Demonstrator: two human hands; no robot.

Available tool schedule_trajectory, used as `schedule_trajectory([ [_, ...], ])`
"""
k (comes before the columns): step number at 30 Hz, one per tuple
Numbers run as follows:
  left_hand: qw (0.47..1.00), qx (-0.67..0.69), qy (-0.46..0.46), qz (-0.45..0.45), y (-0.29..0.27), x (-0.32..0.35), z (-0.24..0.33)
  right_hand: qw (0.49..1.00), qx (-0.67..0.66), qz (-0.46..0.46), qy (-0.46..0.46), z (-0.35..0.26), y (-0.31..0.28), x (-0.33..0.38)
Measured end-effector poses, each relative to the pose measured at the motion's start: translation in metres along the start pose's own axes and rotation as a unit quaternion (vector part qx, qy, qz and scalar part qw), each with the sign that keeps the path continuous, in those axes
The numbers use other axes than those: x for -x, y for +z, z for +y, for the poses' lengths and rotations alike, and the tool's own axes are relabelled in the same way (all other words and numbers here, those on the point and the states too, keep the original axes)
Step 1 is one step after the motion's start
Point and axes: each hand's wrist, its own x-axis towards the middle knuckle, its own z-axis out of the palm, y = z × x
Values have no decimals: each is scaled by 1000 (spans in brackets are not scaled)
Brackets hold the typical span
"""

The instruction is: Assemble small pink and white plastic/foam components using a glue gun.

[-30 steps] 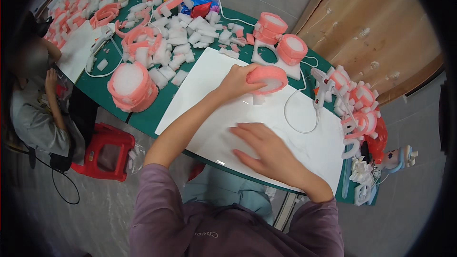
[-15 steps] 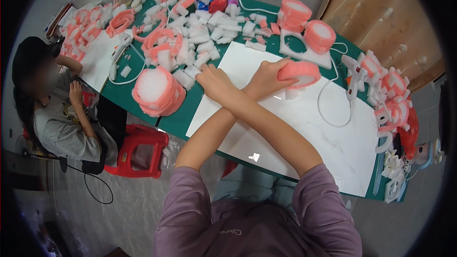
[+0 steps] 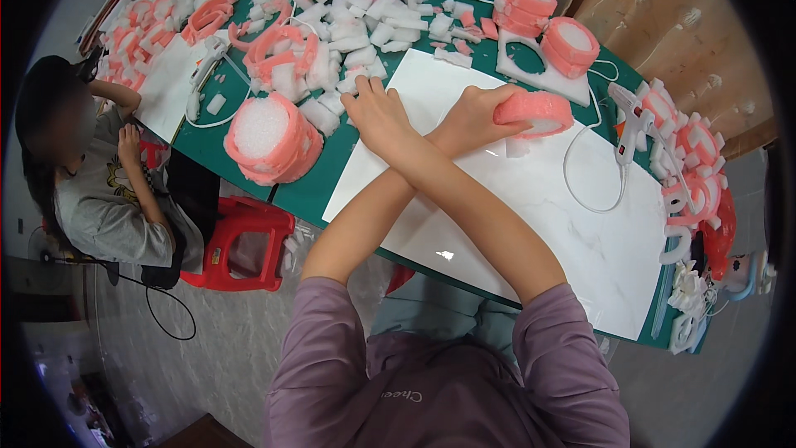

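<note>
My forearms are crossed, the right one over the left. At the middle right, my left hand (image 3: 474,120) grips a pink foam ring (image 3: 557,108) by its left side, over the white board (image 3: 609,232). A small pale piece shows just below the ring. My right hand (image 3: 380,120) is at the board's upper left edge, fingers apart, beside loose white foam blocks (image 3: 322,116); I see nothing held in it. To its left stands a thick pink foam ring with a white foam core (image 3: 274,139).
Foam scraps (image 3: 365,29) heap along the green table's (image 3: 303,199) far side. Pink-and-white foam rounds (image 3: 572,46) stand at the back right, near a white glue gun (image 3: 630,124) with a looped cord. At left, another person (image 3: 108,182) sits near a red stool (image 3: 240,245).
My right hand's fingers have spread and reached slightly farther away, by the white blocks. My left hand keeps hold of the foam ring. The whole view has shifted slightly.
</note>
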Motion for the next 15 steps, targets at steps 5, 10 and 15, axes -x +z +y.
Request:
schedule_trajectory([
  [5,1000,8,17,6,7,-2,4,1000,0,7,9,5,-1,5],
  [10,999,-27,35,-13,8,-4,3,999,-19,14,30,6,-11,3],
  [15,999,-24,27,2,2,-2,6,986,-150,64,26,-1,-11,-3],
])
